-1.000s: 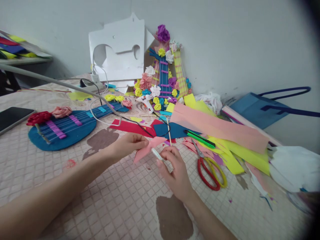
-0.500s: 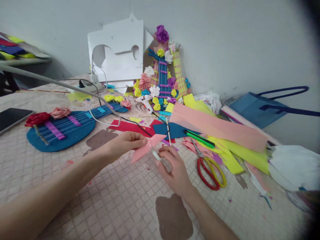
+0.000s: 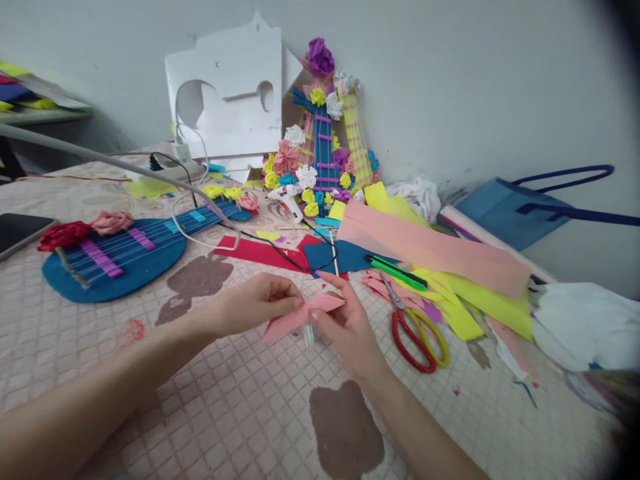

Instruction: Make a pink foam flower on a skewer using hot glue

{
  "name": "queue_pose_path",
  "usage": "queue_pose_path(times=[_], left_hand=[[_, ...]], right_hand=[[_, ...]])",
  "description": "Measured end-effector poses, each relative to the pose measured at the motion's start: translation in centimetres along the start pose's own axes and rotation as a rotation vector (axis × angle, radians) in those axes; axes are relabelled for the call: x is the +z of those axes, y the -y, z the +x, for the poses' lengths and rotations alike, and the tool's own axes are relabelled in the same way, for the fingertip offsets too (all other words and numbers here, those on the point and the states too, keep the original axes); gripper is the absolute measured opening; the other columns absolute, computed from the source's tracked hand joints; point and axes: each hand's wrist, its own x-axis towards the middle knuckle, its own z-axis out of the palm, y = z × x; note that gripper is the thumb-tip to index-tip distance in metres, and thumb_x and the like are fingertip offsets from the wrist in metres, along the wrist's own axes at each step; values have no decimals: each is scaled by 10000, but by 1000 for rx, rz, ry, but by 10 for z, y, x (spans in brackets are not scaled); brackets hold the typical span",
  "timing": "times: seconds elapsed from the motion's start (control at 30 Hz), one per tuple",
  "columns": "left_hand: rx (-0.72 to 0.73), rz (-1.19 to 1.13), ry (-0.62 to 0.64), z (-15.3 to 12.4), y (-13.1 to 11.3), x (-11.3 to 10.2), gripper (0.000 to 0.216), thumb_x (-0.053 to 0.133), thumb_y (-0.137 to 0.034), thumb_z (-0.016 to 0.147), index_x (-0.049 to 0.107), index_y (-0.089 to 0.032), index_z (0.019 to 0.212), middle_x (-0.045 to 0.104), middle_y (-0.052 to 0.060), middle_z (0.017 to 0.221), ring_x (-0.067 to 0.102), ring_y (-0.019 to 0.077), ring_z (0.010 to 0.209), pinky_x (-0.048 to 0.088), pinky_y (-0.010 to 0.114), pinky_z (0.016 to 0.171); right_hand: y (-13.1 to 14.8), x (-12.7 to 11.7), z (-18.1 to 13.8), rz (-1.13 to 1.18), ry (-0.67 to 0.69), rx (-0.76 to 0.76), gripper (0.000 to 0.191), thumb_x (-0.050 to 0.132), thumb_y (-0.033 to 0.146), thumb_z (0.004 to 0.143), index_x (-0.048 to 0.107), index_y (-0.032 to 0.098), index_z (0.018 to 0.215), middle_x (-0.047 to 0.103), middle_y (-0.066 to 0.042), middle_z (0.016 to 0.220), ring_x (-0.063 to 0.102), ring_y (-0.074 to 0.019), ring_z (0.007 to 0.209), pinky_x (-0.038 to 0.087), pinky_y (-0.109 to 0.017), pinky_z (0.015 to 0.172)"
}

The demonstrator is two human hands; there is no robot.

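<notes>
Between my two hands is a folded strip of pink crepe paper point(image 3: 293, 321), held above the table. My left hand point(image 3: 257, 303) pinches its upper middle with thumb and fingers. At the strip's right end my right hand point(image 3: 345, 323) has closed its thumb and fingers on the paper. A small pale, whitish piece point(image 3: 309, 335) hangs below the strip, beside my right thumb; I cannot make out what it is. Red-and-yellow-handled scissors point(image 3: 415, 337) lie to the right of my right hand. Beyond them is a green cutter knife point(image 3: 397, 272).
A blue paper guitar point(image 3: 125, 263) with paper roses lies at left. Behind stand flower-covered guitars point(image 3: 324, 147), a white hot glue gun point(image 3: 287, 200) and white foam board point(image 3: 225, 93). Pink and yellow sheets point(image 3: 430, 250) spread at right. A white cable point(image 3: 100, 157) crosses the left side.
My right hand has moved up to the pink strip and taken its right end. The strip has tipped flatter, and the pale piece now hangs below it. The view has shifted slightly.
</notes>
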Motion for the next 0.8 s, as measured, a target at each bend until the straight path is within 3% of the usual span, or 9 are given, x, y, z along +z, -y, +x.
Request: queue_pose_path(times=[0.17,0.23,0.33,0.43,0.57,0.8], left_hand=[[-11,-91,-8,5,9,8,275,632,-402,779,596,-132,819,609,10,748,535,109,669,401,215,590],[-49,-167,-2,5,11,9,279,648,-405,768,590,-133,797,603,3,725,527,100,639,384,206,564],[-138,-277,26,5,12,7,280,678,-405,743,604,-143,806,586,-21,682,495,78,569,336,184,501],[-211,-378,50,4,12,4,268,717,-382,705,626,-146,792,581,-30,662,481,66,541,328,177,485],[-282,-501,94,5,13,6,266,749,-352,665,643,-140,786,602,-15,672,499,75,552,347,184,503],[-267,-619,159,8,20,11,277,751,-298,675,627,-126,853,615,11,788,546,92,672,397,191,604]], right_hand=[[-1,3,-2,-65,-79,-11,438,636,238,755,455,246,1154,565,25,793,553,-121,692,463,-241,629],[0,0,-3,-117,-35,-35,435,603,242,781,436,250,1182,560,12,824,561,-129,715,477,-255,645],[5,-9,-5,-300,95,-209,535,566,199,793,370,279,1284,541,-52,1089,562,-178,966,483,-347,839],[11,-17,-4,-630,126,-474,525,551,105,769,434,288,1246,387,-76,1331,398,-232,1239,365,-439,1013],[12,-21,-1,-871,137,-674,324,508,68,817,548,267,1069,410,-73,1306,391,-239,1244,388,-444,980],[9,-19,1,-902,145,-821,224,516,81,856,570,240,1004,492,-78,1221,461,-228,1155,417,-446,954]])
